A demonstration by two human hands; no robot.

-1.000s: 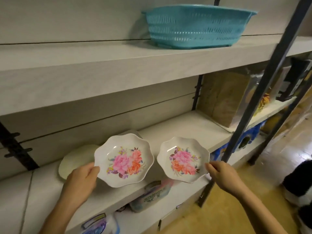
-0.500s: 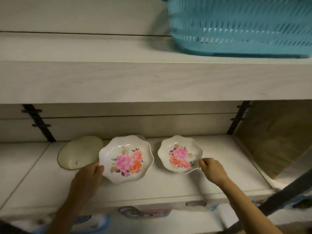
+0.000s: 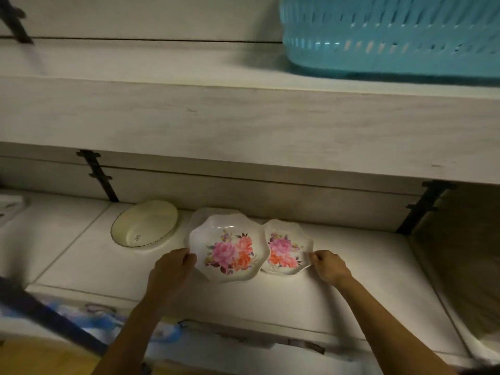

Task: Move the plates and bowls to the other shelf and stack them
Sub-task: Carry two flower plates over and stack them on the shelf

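On the lower shelf point(image 3: 351, 266), under the board carrying a blue basket point(image 3: 392, 36), the left hand point(image 3: 173, 269) pinches the big flowered plate point(image 3: 230, 250) and the right hand point(image 3: 328, 266) the small flowered plate point(image 3: 288, 249), rims touching, fingers closed on the edges. The step looks like stacking: next, slide the small one onto the big. A cream bowl point(image 3: 144, 224) waits just left, and a further plate edge shows behind.

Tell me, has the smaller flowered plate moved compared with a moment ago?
Yes. The smaller flowered plate has slid left toward the cream bowl, which stays put; the gap to the larger flowered plate has closed.
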